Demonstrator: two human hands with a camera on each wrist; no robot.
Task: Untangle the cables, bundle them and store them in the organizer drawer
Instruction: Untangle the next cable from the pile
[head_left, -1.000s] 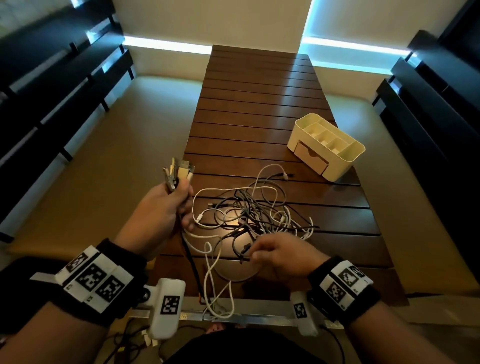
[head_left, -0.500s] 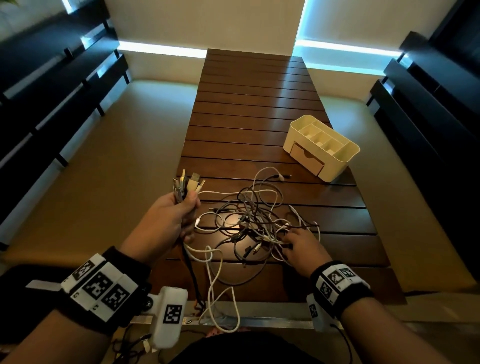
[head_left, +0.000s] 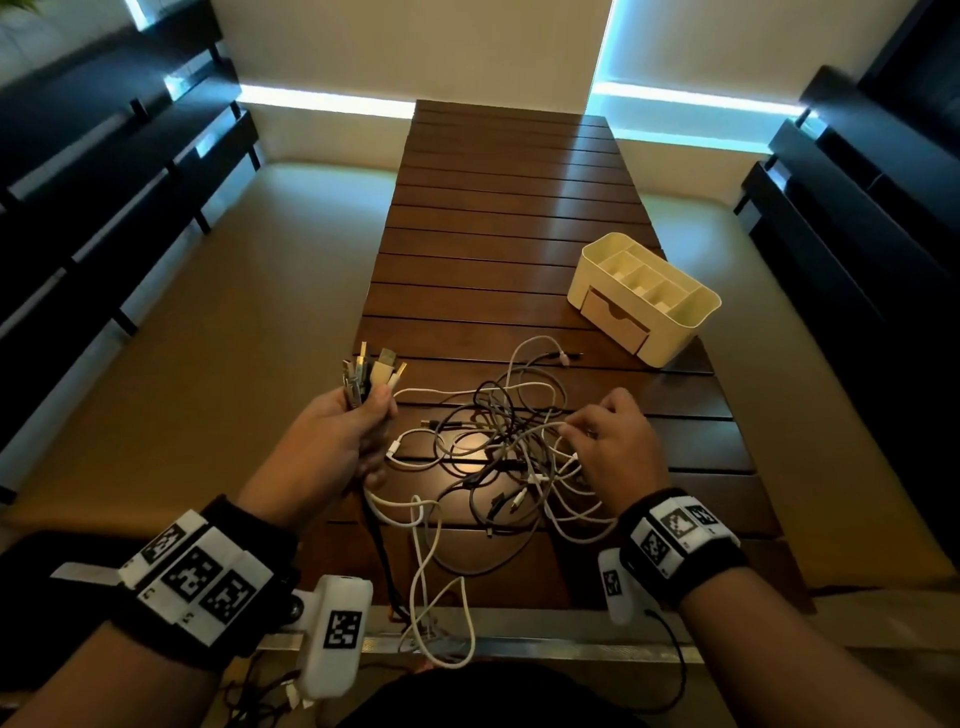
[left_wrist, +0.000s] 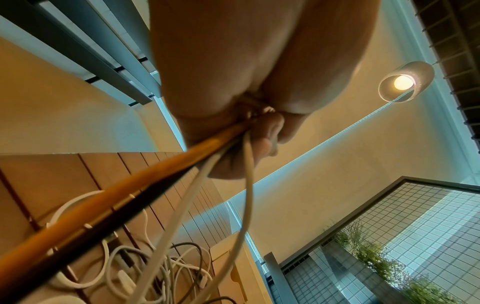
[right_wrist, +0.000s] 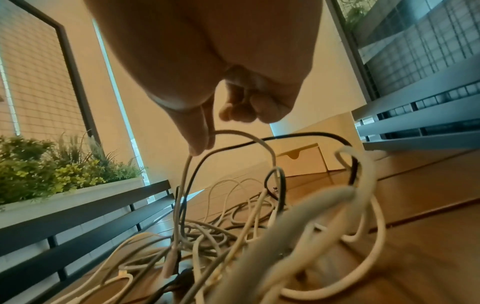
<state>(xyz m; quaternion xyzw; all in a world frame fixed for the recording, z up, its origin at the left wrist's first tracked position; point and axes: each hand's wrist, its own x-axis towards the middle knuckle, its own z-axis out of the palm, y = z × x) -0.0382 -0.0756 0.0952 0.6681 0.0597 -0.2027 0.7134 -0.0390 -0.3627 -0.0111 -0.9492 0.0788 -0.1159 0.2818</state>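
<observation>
Left hand (head_left: 332, 441) fisted around a bunch of cable plugs (head_left: 371, 371), connectors sticking up past the table's left edge. Right hand (head_left: 615, 447) pinches a white cable (right_wrist: 241, 135) between thumb and forefinger, lifting it off the tangled cables (head_left: 498, 447) on the slatted wooden table (head_left: 509, 218). Cream organizer (head_left: 691, 332) sits far right, drawer (head_left: 613, 319) shut.

No legible text, only coded markers.

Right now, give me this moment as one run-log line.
left hand: grips gathered plug ends | right hand: pinches white cable in tangle | organizer: drawer shut
</observation>
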